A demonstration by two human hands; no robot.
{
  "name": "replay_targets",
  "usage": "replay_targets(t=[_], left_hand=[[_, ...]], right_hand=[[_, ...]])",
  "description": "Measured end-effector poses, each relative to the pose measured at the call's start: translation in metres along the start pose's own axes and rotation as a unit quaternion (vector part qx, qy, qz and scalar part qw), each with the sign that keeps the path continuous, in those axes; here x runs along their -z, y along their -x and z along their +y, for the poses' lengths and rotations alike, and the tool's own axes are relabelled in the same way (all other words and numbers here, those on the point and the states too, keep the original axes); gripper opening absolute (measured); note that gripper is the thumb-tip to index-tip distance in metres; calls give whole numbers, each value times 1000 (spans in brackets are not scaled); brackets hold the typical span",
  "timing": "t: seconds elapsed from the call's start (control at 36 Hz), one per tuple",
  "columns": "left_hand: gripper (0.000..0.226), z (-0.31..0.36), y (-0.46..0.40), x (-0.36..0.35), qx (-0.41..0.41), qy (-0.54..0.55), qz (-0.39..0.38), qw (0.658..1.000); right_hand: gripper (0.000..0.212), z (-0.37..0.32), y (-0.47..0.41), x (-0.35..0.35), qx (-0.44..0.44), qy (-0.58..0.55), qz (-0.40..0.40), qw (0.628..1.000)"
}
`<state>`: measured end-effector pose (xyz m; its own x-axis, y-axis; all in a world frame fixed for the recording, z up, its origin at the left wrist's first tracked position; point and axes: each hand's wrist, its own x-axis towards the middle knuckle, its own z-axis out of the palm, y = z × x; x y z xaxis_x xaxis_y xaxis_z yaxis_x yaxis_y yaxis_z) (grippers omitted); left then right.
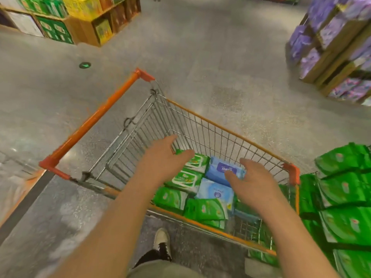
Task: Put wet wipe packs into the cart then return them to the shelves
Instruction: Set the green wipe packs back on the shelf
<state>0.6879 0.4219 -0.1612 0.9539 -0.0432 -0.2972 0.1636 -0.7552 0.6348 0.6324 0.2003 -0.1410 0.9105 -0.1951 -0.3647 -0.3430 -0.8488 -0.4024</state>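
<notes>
So both hands, left and right, hover spread and holding nothing over the wipe packs in the cart; green packs on shelves just right.

Both bare arms reach forward, side by side. The left hand is open with relaxed fingers. The right hand is open too, holding nothing.

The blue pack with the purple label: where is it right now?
Head view: the blue pack lies in the cart near its far wall, right of centre, beside green packs and just beyond the right hand.
</notes>
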Motion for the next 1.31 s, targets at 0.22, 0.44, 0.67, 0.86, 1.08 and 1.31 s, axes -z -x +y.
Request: replay_targets(t=[0.22, 0.44, 0.67, 0.86, 1.08, 1.31], left_hand=[[87, -18, -63, 7, 16, 1, -43, 999], [63, -37, -106, -27, 108, 76, -98, 986], [54, -83, -149, -124, 396, 322, -141, 848], [45, -124, -172, -199, 515, 390, -141, 750], [29, -166, -193, -262, 574, 422, -44, 700], [30, -187, -194, -295, 569, 452, -11, 686]], right_hand=[[53, -32, -56, -9, 2, -5, -36, 999], [66, -19, -131, -27, 14, 27, -94, 995], [53, 21, -223, -96, 62, 22, -145, 987], [45, 59, -307, -192, 128, 17, -174, 976], [103, 54, -357, -264, 173, 165, -189, 952], [129, 52, -384, -295, 203, 271, -195, 921]])
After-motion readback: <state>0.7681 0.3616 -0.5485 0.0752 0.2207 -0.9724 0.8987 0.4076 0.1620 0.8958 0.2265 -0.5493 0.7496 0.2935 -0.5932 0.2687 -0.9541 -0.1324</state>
